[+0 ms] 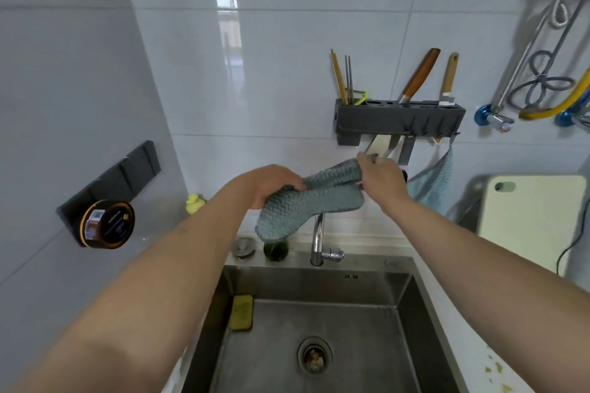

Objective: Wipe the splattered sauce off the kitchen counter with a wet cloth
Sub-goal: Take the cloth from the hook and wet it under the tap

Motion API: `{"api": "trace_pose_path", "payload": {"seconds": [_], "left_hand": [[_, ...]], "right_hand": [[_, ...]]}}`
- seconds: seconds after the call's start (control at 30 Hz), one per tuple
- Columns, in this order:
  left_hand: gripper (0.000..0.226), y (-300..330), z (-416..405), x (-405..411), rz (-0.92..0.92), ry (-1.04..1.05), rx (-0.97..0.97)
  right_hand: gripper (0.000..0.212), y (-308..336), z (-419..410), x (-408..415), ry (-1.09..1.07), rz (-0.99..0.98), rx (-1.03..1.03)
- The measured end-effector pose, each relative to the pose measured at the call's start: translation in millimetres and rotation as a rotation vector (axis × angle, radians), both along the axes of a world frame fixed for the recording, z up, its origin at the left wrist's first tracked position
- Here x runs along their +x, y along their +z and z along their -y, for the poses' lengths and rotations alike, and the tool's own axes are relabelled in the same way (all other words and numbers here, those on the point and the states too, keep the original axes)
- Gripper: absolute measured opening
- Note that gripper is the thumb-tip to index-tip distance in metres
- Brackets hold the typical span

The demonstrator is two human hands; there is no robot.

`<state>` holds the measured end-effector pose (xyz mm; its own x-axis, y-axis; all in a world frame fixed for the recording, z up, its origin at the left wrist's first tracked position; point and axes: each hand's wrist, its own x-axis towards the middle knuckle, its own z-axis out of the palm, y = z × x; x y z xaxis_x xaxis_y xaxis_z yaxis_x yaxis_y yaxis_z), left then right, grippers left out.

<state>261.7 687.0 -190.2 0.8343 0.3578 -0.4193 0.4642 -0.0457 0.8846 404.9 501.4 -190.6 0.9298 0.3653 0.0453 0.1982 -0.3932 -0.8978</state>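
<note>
A grey-blue waffle-weave cloth hangs in the air above the sink, just over the tap. My left hand grips its left end and my right hand grips its upper right end, near the wall. Yellow-green sauce spatters lie on the white counter at the lower right, beside the sink.
A grey knife and chopstick rack is fixed to the wall behind my right hand, with a second blue cloth hanging from it. A pale cutting board leans at the right. A yellow sponge sits in the sink.
</note>
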Motion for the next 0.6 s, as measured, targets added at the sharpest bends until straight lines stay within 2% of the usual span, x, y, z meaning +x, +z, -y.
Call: {"api": "trace_pose_path", "payload": {"seconds": [0.03,0.07,0.13,0.2,0.23,0.3,0.4,0.53,0.6], "left_hand": [[0.027,1.3,-1.3,-5.0,-0.081,-0.044,0.022],[0.027,2.4,-3.5,-8.5,-0.145,-0.083,0.045],[0.035,2.6,-7.0,-12.2,-0.208,-0.103,0.051],[0.055,1.3,-9.9,-13.4,-0.135,-0.057,-0.048],[0.058,1.3,-10.0,-12.8,-0.055,-0.015,-0.137],[0.045,2.0,-8.0,-9.5,0.1,0.099,-0.259],[0.017,4.0,-5.4,-4.7,0.177,0.284,-0.235],[0.013,4.3,-2.9,-3.4,0.123,0.41,-0.176],[0.012,8.0,1.8,-3.9,0.176,0.472,-0.193]], "right_hand": [[0.056,4.4,3.2,1.6,-0.011,0.102,-0.076],[0.059,5.9,4.5,7.0,-0.021,0.125,-0.074],[0.054,6.9,4.1,18.6,-0.04,0.019,0.078],[0.056,4.9,2.4,32.0,-0.011,-0.105,0.156],[0.066,6.6,1.5,33.9,0.014,-0.166,0.155],[0.082,8.5,2.1,38.2,0.057,-0.286,0.175],[0.055,13.0,6.4,42.4,0.102,-0.376,0.219],[0.026,14.6,13.0,47.5,0.074,-0.378,0.201],[0.015,18.5,14.8,48.6,0.083,-0.403,0.282]]}}
